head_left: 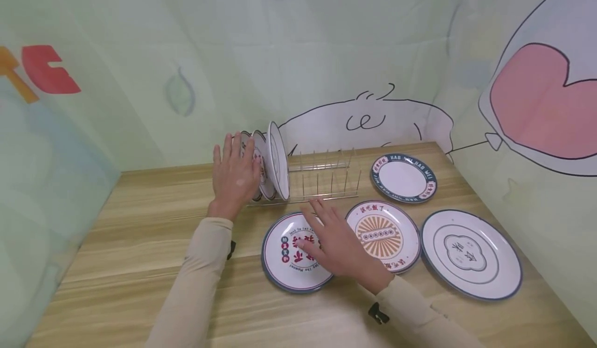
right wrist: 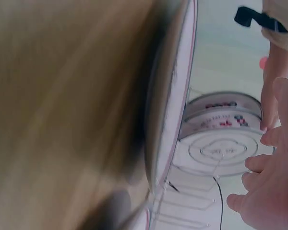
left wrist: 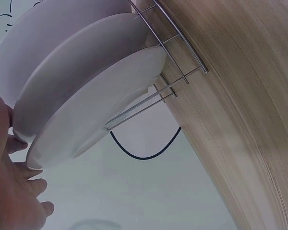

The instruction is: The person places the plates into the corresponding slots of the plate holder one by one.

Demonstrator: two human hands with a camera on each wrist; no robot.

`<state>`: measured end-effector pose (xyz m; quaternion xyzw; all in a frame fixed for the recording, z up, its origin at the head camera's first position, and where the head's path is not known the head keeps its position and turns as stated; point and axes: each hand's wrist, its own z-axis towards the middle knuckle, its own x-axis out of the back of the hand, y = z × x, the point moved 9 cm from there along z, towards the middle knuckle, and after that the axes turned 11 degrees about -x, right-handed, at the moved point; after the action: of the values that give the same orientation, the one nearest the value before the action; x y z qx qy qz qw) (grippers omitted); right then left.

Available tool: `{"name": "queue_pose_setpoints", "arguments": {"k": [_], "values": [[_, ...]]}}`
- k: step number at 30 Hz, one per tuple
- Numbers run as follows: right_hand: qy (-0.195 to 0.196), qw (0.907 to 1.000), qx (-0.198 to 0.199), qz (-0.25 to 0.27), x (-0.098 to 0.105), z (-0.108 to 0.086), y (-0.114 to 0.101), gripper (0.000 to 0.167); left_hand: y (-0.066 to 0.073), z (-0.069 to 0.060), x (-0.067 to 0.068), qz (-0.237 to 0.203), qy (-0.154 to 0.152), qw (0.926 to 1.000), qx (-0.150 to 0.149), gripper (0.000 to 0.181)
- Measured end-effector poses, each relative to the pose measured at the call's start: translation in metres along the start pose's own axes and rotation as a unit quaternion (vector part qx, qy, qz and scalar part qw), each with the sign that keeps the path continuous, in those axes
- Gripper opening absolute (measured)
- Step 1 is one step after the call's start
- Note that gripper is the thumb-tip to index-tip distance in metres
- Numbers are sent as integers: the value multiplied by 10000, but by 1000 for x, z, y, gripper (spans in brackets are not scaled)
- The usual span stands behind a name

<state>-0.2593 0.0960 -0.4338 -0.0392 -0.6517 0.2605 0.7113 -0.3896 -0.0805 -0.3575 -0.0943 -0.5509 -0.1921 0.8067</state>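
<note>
A wire dish rack (head_left: 325, 197) stands near the back of the table with three plates upright at its left end. The rightmost of these, a white plate (head_left: 279, 164), leans in the rack. My left hand (head_left: 235, 177) is against the left side of the upright plates; its fingertips touch rims in the left wrist view, fingers mostly straight. My right hand (head_left: 342, 247) hovers with spread fingers over a plate with red characters (head_left: 291, 257), partly covering it. Beside that hand lies a plate with an orange sunburst (head_left: 387, 234). Nothing is held in the right hand.
A large white plate with a flower-shaped outline (head_left: 471, 257) lies flat at the right. Behind it rests a smaller plate with a dark blue lettered rim (head_left: 404, 178). The rack's right part has bare wire slots. A printed cloth wall (head_left: 233, 52) borders the wooden table (head_left: 140, 244).
</note>
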Motion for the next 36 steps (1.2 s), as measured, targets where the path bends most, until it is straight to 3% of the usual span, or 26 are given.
{"name": "queue_pose_setpoints", "arguments": {"k": [10, 22, 36], "values": [[-340, 9986, 366, -146, -27, -20, -16, 70, 1, -1, 1, -26, 97, 9999, -4, 55], [-558, 9949, 746, -375, -41, -42, -26, 73, 2, -1, 2, 38, 50, 10000, 11, 56], [-1343, 9793, 954, -1174, -57, -59, -15, 73, 2, -2, 4, 25, 43, 10000, 42, 56]]}}
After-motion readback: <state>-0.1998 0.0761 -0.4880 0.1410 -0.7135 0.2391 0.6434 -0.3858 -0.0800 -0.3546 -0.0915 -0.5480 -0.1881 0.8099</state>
